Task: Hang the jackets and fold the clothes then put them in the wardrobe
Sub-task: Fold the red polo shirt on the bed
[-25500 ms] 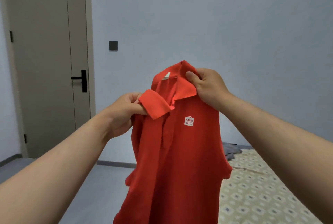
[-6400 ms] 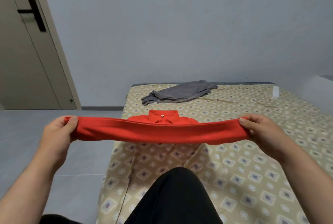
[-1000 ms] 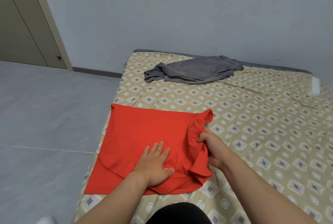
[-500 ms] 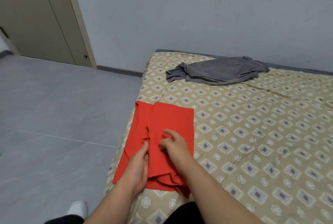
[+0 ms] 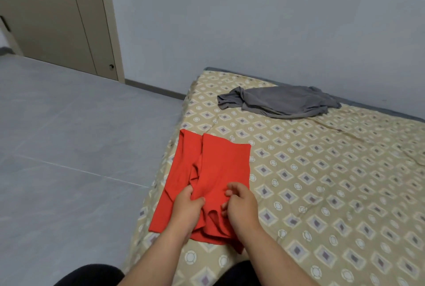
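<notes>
Head view: left hand [image 5: 186, 208] and right hand [image 5: 242, 207] pinch the red shirt [image 5: 224, 161] on the bed [image 5: 326, 193] (grey garment [image 5: 282, 101] crumpled behind).

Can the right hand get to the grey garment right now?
Probably, with a lean: only bare bedspread lies between the right hand and the grey garment, but it is pinching the red shirt.

Bed [image 5: 322, 182] right, beige diamond-print cover, far edge against blue-grey wall [image 5: 253, 21]. Grey tile floor [image 5: 69, 147] left. Beige door [image 5: 46, 9] top left, dark baseboard [image 5: 154, 89] beside it.
</notes>
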Motion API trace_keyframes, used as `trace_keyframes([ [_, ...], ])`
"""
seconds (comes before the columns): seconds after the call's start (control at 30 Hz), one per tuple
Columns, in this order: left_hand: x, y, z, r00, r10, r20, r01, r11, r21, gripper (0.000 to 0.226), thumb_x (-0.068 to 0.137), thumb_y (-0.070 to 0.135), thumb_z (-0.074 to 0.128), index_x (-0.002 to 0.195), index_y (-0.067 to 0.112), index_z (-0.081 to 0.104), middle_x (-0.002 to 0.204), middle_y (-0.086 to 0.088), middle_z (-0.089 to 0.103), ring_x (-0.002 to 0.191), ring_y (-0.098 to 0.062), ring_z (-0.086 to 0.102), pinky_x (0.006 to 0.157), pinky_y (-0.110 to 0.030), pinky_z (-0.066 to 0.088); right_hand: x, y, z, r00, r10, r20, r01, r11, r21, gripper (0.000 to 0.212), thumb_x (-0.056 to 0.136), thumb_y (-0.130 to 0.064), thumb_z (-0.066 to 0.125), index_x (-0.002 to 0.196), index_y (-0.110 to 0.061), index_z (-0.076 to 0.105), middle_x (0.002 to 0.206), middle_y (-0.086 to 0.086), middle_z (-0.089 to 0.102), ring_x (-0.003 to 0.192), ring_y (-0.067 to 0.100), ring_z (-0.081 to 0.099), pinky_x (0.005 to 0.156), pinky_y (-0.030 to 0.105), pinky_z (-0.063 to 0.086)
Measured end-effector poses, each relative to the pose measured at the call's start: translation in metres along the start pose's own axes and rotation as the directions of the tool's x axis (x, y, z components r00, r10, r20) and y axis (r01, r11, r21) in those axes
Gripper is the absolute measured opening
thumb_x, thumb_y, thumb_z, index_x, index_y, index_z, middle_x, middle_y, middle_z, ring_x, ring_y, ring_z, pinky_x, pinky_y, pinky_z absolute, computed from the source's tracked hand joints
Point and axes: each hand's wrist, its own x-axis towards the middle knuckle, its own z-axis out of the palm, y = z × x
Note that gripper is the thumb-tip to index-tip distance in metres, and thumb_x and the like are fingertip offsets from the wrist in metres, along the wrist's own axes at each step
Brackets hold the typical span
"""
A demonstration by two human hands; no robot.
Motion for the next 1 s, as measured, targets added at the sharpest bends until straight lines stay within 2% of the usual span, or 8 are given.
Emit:
trace_keyframes([
  [0.07, 0.001, 0.006, -0.008, 0.995, 0.090, -0.050, -0.089, 0.996, 0.028, 0.030, 0.081, -0.011, 0.056, 0.080, 0.017, 0.068, 0.074, 0.019, 0.072, 0.063, 0.005, 0.062, 0.059, -0.009, 0.045, 0.000, 0.004, 0.003, 0.995, -0.083, 0.053, 0.092, 0.979, -0.184, 0.058, 0.081, 0.005, 0.039, 0.122, -0.027, 0.064, 0.117, 0.000, 0.066, 0.093, 0.022, 0.065, 0.093, 0.044, 0.054],
  [0.13, 0.003, 0.013, -0.016, 0.985, 0.130, -0.118, -0.129, 0.992, 0.012, 0.029, 0.078, -0.012, 0.053, 0.076, 0.014, 0.065, 0.068, 0.016, 0.069, 0.057, 0.001, 0.056, 0.056, -0.011, 0.044, -0.005, 0.004, 0.009, 0.985, -0.138, 0.103, 0.164, 0.939, -0.302, 0.065, 0.082, 0.006, 0.041, 0.138, -0.022, 0.056, 0.131, 0.000, 0.057, 0.114, 0.013, 0.054, 0.109, 0.029, 0.039],
  [0.23, 0.004, 0.019, -0.035, 0.953, 0.083, -0.293, -0.082, 0.997, 0.017, 0.024, 0.073, -0.006, 0.049, 0.074, 0.013, 0.063, 0.071, 0.005, 0.067, 0.063, -0.016, 0.055, 0.063, -0.030, 0.049, -0.012, 0.000, 0.017, 0.955, -0.203, 0.214, 0.280, 0.855, -0.436, 0.060, 0.085, 0.001, 0.044, 0.141, -0.017, 0.054, 0.136, 0.001, 0.053, 0.125, 0.009, 0.047, 0.106, 0.013, 0.027],
  [0.4, 0.006, 0.016, -0.052, 0.989, -0.100, -0.106, 0.105, 0.994, 0.043, 0.025, 0.060, 0.023, 0.058, 0.079, 0.012, 0.069, 0.072, -0.004, 0.071, 0.070, -0.022, 0.066, 0.064, -0.031, 0.049, -0.015, 0.001, 0.025, 0.943, -0.095, 0.318, 0.301, 0.647, -0.701, 0.040, 0.086, -0.018, 0.045, 0.121, -0.018, 0.064, 0.125, 0.000, 0.051, 0.110, 0.024, 0.059, 0.093, 0.032, 0.047],
  [0.6, 0.074, 0.041, -0.063, 0.985, -0.066, -0.156, 0.071, 0.997, 0.025, 0.023, 0.086, 0.028, 0.071, 0.087, 0.006, 0.071, 0.091, -0.018, 0.073, 0.080, -0.025, 0.066, 0.079, -0.045, 0.055, -0.013, 0.004, 0.037, 0.879, -0.359, 0.315, 0.468, 0.512, -0.720, 0.021, 0.086, -0.029, 0.048, 0.090, -0.014, 0.062, 0.095, 0.003, 0.053, 0.090, 0.025, 0.054, 0.076, 0.035, 0.045],
  [0.73, 0.118, 0.061, -0.049, 0.999, -0.027, 0.039, 0.016, 0.967, 0.254, 0.018, 0.084, 0.028, 0.073, 0.096, 0.017, 0.066, 0.092, -0.001, 0.067, 0.079, -0.015, 0.062, 0.071, -0.028, 0.049, -0.007, 0.011, 0.044, 0.813, -0.399, 0.424, 0.582, 0.533, -0.614, 0.022, 0.087, -0.031, 0.051, 0.098, -0.017, 0.064, 0.096, 0.001, 0.054, 0.093, 0.022, 0.052, 0.083, 0.035, 0.044],
  [0.87, 0.149, 0.068, -0.030, 0.993, -0.009, 0.116, -0.043, 0.898, 0.438, 0.016, 0.085, 0.023, 0.071, 0.095, 0.020, 0.058, 0.098, 0.000, 0.059, 0.090, -0.019, 0.059, 0.082, -0.032, 0.048, 0.001, 0.016, 0.048, 0.815, -0.401, 0.418, 0.579, 0.538, -0.613, 0.020, 0.086, -0.033, 0.048, 0.095, -0.019, 0.059, 0.093, -0.001, 0.053, 0.089, 0.022, 0.054, 0.075, 0.035, 0.043],
  [1.0, 0.173, 0.070, -0.014, 0.988, 0.028, 0.153, -0.112, 0.811, 0.574, 0.051, 0.088, 0.030, 0.069, 0.133, 0.012, 0.056, 0.129, -0.002, 0.056, 0.122, -0.021, 0.054, 0.105, -0.033, 0.042, 0.006, 0.020, 0.052, 0.815, -0.423, 0.395, 0.577, 0.526, -0.625, 0.020, 0.082, -0.038, 0.043, 0.090, -0.023, 0.055, 0.088, -0.005, 0.050, 0.083, 0.019, 0.054, 0.067, 0.033, 0.038],
])
